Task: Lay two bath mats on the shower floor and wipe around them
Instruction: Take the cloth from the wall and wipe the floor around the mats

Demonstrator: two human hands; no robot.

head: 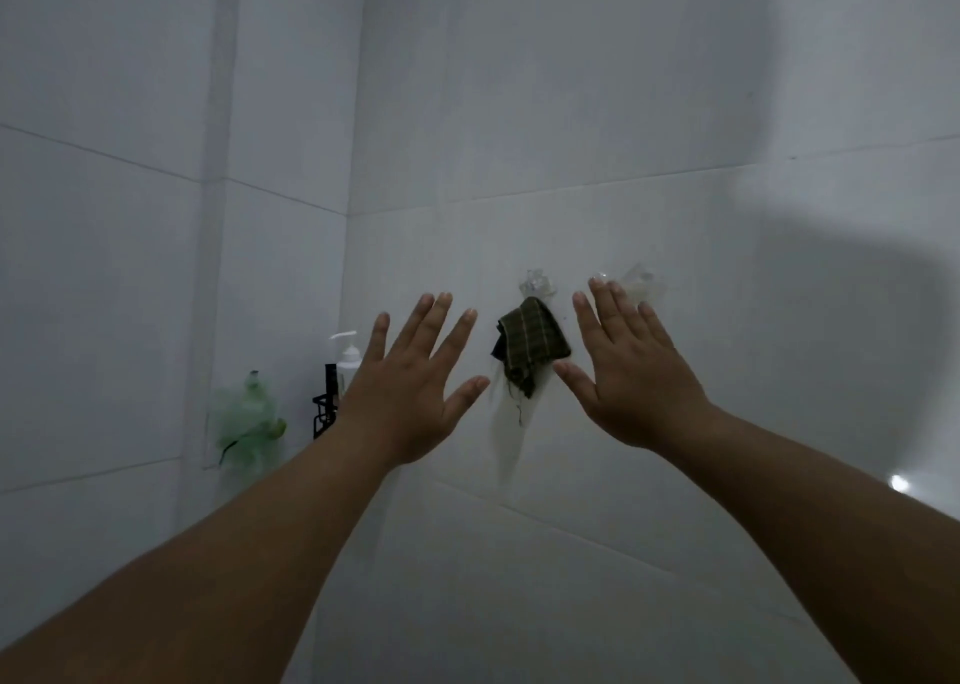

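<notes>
Currently both hands are raised in front of a white tiled wall, palms facing away, fingers straight and spread, gripping nothing. Left hand sits left of centre; right hand right of centre, at about the same height.

Cloth: dark green check, bunched, hanging from a clear hook on the wall. It shows in the gap between the two hands. Long axis roughly vertical, a loose thread trailing from the bottom end. Right thumb tip appears just beside its lower right edge; left thumb tip a little further off on the other side. Depth between hands and wall cannot be read from this view, so contact cannot be confirmed. Judgement: right hand is slightly nearer, and the cloth lies up and inward from either palm.

A second clear hook is partly hidden behind the right fingertips.

Mats: none in view. Shower floor: not in view; the camera looks at the wall corner only.

Near the corner at left: a white pump bottle in a black rack, a green mesh puff hanging further left.

Judgement: task is at an early point; neither laying nor wiping is evident. If the cloth is the wiper, lifting it off the hook is the likely next grasp.
</notes>
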